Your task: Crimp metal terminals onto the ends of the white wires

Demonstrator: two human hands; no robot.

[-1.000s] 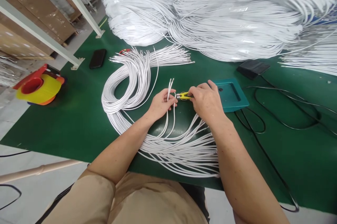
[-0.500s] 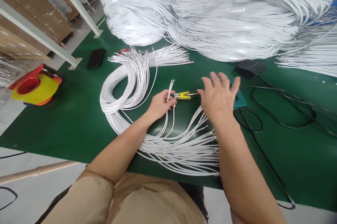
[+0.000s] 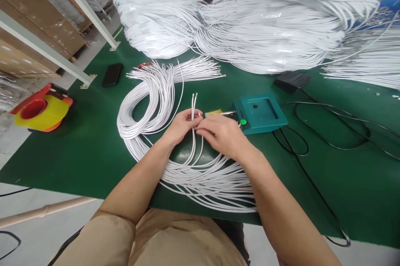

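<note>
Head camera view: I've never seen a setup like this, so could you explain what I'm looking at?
There is no machine arm: a person's head camera looks forward and down at their own bare hands. The left hand holds white cables, two tips upright; the right hand meets it there, its grip partly hidden. Near it are a yellow clip and a teal box. The green table also bears a looped cable bundle, larger cable piles and a tape dispenser.

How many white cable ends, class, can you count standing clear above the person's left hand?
2. The first cable end is on the left; the second cable end is close beside it on the right. Both rise above the left hand, which may hide others.
</note>
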